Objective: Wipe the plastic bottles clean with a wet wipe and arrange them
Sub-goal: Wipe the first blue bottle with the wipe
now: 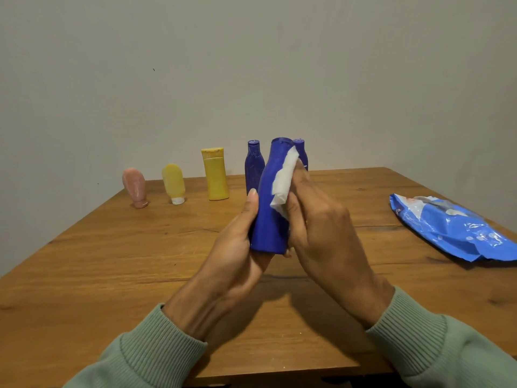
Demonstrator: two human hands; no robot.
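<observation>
The left hand [237, 247] grips a blue bottle [272, 208] at the centre of the frame. Its thumb lies up the bottle's left side, and its fingers are hidden behind the bottle. The bottle is held above the table [112, 261], nearly upright, with its cap leaning slightly to the right.

The right hand [321, 228] holds a white wet wipe [284, 180] between thumb and fingers. Its long, nearly straight fingers press the wipe against the bottle's upper right side.

A row of containers stands along the table's far edge, left of centre:
- a pink tube [134, 187] on its cap
- a pale yellow tube [173, 183] on a white cap
- a yellow bottle [214, 175]
- a second blue bottle [254, 166], just left of the held one

A third blue bottle [301, 152] peeks out behind the wipe. It is mostly hidden and seems to stand in the same row.

At the right edge of the frame a crumpled blue wipes pack [453, 228] lies flat on the table. Green ribbed sleeves [156, 354] fill the lower corners.
</observation>
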